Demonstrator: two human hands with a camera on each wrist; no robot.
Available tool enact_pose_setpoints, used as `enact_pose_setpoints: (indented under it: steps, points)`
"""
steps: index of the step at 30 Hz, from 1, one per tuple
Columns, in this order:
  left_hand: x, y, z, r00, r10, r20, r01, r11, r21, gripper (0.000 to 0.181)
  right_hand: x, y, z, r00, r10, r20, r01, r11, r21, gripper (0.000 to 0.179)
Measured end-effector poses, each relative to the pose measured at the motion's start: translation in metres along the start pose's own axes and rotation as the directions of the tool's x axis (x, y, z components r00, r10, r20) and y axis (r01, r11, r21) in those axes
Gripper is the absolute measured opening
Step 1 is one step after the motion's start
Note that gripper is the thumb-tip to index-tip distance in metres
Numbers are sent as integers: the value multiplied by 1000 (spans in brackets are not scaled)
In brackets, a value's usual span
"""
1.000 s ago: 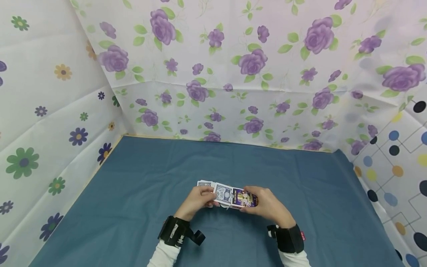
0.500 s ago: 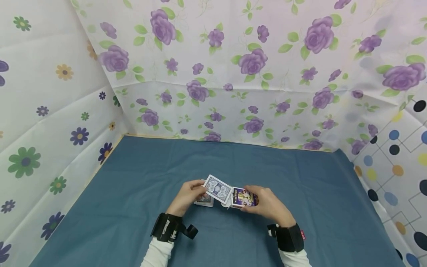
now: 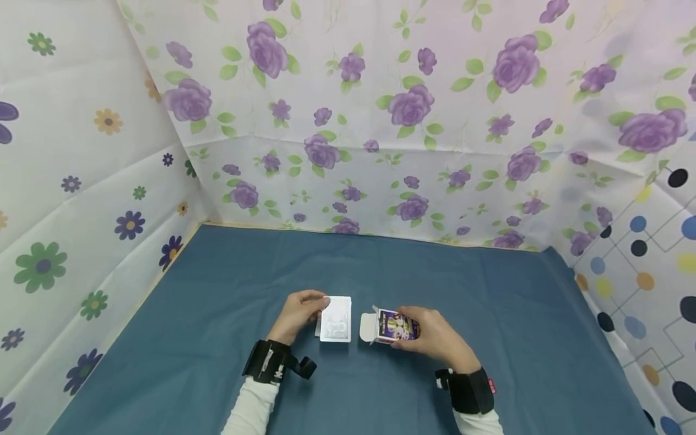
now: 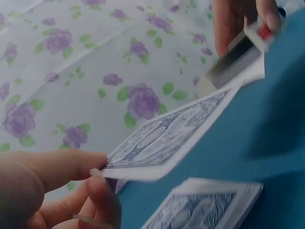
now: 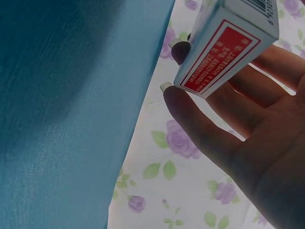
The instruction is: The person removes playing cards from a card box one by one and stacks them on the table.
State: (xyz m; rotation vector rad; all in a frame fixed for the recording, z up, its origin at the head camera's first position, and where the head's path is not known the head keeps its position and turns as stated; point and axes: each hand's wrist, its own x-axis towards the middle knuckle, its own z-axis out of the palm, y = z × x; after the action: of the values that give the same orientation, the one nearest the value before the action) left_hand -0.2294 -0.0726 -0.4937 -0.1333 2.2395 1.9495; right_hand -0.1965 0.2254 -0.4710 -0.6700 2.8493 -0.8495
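My left hand (image 3: 296, 315) pinches a playing card (image 3: 336, 319) at its edge between thumb and finger. The left wrist view shows the blue patterned back of this card (image 4: 167, 136), tilted above a stack of cards (image 4: 198, 207) on the cloth. From overhead most of that stack is hidden. To the right, my right hand (image 3: 439, 337) grips a small purple card box (image 3: 399, 325) by its sides. The box's white end flap (image 3: 367, 327) hangs open toward the left. In the right wrist view a red printed panel (image 5: 221, 57) shows on the box.
A blue cloth (image 3: 348, 266) covers the table. Floral sheets (image 3: 413, 109) stand along the back and left, and a dotted sheet (image 3: 638, 284) along the right. A black strap (image 3: 267, 361) circles the left wrist, and another strap (image 3: 470, 389) the right.
The left hand has drawn the card out of the box, leftward, and brought it over the stack, turning it. The right hand has kept the box in nearly the same place.
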Motion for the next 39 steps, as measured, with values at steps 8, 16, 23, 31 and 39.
enact_pose_setpoints:
  steps: [8, 16, 23, 31, 39]
  points:
    - [11, -14, -1, 995, -29, -93, 35, 997, 63, 27, -1, 3, 3, 999, 37, 15, -37, 999, 5, 67]
    - [16, -20, 2, 978, -14, -206, 33, 995, 89, 22, 0, 4, 2, 999, 38, 12, -38, 999, -1, 66]
    - [17, -22, 7, 961, 35, -273, 6, 989, 148, 18, 1, 4, 1, 998, 57, 21, -57, 998, 3, 66]
    - [16, -19, 14, 935, 114, -336, 9, 939, 345, 17, 2, 4, 2, 998, 66, 24, -67, 998, 8, 65]
    - [18, -17, 18, 940, 113, -322, 29, 915, 403, 19, 2, 5, 3, 997, 63, 35, -63, 998, 9, 66]
